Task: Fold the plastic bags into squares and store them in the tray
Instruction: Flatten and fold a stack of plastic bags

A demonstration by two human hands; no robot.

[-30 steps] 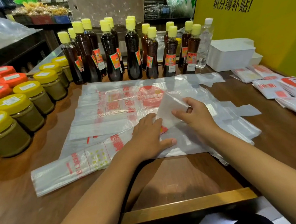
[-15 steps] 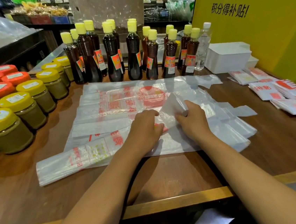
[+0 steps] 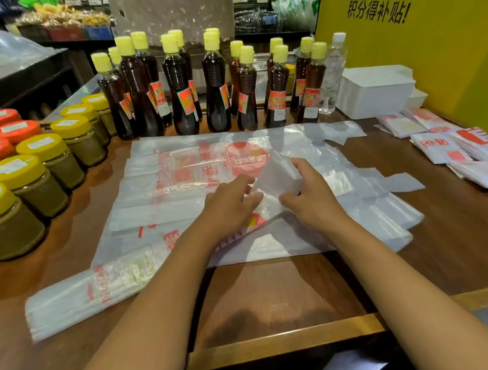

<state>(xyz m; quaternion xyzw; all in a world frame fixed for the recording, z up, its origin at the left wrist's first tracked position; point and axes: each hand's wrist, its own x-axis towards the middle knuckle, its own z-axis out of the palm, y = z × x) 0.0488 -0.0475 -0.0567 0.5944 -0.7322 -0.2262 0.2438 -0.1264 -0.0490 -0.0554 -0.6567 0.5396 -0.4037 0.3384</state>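
Head cam: both hands are mid-table on the stack of flat plastic bags. The right hand pinches up a folded white flap, and the left hand has curled fingers on the same strip. Sauce bottles stand behind, jars to the left, folded squares and the white tray to the right.
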